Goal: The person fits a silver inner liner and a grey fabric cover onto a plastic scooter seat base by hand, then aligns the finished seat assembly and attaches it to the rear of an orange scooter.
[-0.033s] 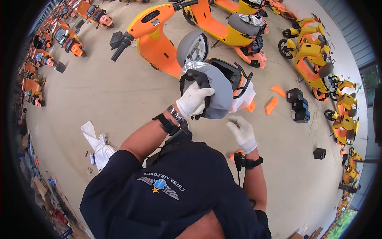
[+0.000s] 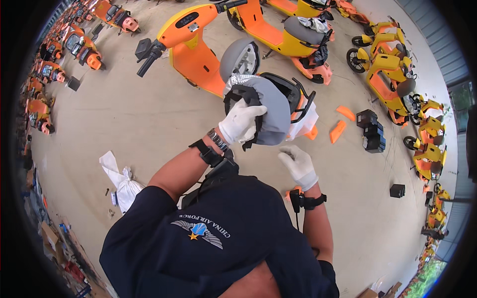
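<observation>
Fingers [image 2: 251, 113] of the gloved left hand [image 2: 239, 124] clamp the grey, black-edged scooter seat [image 2: 271, 107]; the gloved right hand [image 2: 298, 164] hangs loosely curled, empty, just below.

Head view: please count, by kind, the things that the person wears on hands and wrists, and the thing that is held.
White gloves: 2
Black wrist straps: 2
Metal watch band: 1
Grey scooter seat, gripped by the left hand: 1
Total: 6

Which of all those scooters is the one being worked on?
The orange scooter nearest the person: its grey seat is tipped up, gripped by the left hand.
</observation>
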A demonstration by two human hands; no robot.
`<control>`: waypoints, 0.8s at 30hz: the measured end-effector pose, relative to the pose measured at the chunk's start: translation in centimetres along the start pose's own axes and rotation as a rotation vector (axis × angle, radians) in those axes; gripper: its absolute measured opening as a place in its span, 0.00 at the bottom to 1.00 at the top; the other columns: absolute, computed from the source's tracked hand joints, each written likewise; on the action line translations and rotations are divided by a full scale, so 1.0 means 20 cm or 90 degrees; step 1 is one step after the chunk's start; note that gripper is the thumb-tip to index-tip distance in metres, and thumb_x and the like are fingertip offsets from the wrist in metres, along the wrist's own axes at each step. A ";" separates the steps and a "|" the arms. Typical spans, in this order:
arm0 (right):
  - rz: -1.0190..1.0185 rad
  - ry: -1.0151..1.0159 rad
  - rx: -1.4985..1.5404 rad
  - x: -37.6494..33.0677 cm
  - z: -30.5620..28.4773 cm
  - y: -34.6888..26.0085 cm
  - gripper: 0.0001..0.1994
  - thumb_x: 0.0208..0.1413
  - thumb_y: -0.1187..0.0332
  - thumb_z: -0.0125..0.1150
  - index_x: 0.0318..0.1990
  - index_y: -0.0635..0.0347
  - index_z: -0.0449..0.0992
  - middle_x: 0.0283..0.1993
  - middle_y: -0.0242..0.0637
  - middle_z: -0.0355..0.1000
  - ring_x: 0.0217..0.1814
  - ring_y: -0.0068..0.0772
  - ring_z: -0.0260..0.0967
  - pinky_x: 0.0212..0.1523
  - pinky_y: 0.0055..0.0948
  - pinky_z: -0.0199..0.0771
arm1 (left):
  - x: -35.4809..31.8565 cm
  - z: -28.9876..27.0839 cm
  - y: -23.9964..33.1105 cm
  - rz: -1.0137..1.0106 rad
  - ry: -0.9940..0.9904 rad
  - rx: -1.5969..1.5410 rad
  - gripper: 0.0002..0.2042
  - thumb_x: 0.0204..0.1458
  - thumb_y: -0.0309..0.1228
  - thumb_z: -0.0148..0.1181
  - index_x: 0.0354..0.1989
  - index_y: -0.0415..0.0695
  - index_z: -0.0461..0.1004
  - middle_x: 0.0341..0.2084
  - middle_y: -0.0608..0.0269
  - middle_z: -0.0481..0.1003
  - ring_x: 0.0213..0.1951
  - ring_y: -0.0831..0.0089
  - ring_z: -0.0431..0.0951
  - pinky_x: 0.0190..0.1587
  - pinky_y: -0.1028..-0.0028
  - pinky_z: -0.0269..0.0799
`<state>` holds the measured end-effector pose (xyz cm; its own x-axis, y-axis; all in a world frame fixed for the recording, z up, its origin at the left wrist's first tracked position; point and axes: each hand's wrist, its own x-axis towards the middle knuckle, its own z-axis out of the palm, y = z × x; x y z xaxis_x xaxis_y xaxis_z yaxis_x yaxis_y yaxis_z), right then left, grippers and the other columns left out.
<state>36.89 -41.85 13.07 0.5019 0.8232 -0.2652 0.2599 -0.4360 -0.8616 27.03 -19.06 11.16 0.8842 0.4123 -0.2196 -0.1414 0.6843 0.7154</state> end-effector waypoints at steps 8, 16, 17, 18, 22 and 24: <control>-0.045 0.131 -0.157 0.54 0.25 0.07 0.40 0.43 0.54 0.71 0.60 0.68 0.61 0.55 0.51 0.67 0.56 0.46 0.68 0.54 0.39 0.70 | 0.13 0.13 0.28 0.148 -0.064 -0.195 0.06 0.56 0.23 0.53 0.40 0.44 0.72 0.31 0.71 0.73 0.34 0.77 0.74 0.40 0.72 0.70; -0.035 0.221 -0.104 1.06 0.28 -0.08 0.29 0.43 0.59 0.71 0.47 0.68 0.65 0.47 0.56 0.70 0.50 0.55 0.71 0.49 0.41 0.72 | 0.20 0.07 0.34 0.237 -0.005 -0.219 0.16 0.59 0.25 0.48 0.56 0.41 0.66 0.50 0.57 0.72 0.55 0.57 0.72 0.57 0.51 0.67; -0.008 0.209 -0.132 1.10 0.25 -0.07 0.25 0.46 0.62 0.67 0.47 0.67 0.65 0.45 0.56 0.72 0.49 0.57 0.71 0.48 0.43 0.72 | 0.19 0.05 0.36 0.229 0.007 -0.203 0.16 0.60 0.26 0.48 0.56 0.42 0.66 0.51 0.57 0.72 0.55 0.57 0.72 0.57 0.51 0.67; 0.021 0.193 -0.157 1.12 0.23 -0.08 0.21 0.49 0.64 0.63 0.47 0.65 0.66 0.42 0.56 0.73 0.48 0.58 0.72 0.47 0.44 0.72 | 0.18 0.02 0.37 0.220 0.025 -0.186 0.16 0.61 0.28 0.48 0.56 0.42 0.66 0.51 0.57 0.72 0.55 0.58 0.72 0.57 0.50 0.67; -0.140 0.180 -0.139 1.19 0.08 -0.09 0.14 0.53 0.71 0.54 0.47 0.61 0.70 0.38 0.56 0.74 0.45 0.58 0.73 0.44 0.43 0.72 | 0.16 -0.14 0.52 0.284 0.225 -0.065 0.16 0.62 0.36 0.51 0.55 0.43 0.68 0.47 0.59 0.75 0.49 0.59 0.76 0.49 0.57 0.73; -0.271 0.174 -0.089 1.23 0.02 -0.17 0.13 0.53 0.73 0.52 0.47 0.62 0.71 0.37 0.55 0.74 0.43 0.57 0.73 0.43 0.40 0.73 | 0.13 -0.21 0.56 0.258 0.300 -0.029 0.16 0.62 0.37 0.52 0.53 0.43 0.69 0.44 0.58 0.76 0.46 0.60 0.77 0.46 0.59 0.75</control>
<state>48.02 -20.05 9.32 0.5206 0.8209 0.2346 0.5859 -0.1436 -0.7976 25.81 -7.89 15.78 0.4664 0.8587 -0.2125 -0.4524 0.4380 0.7769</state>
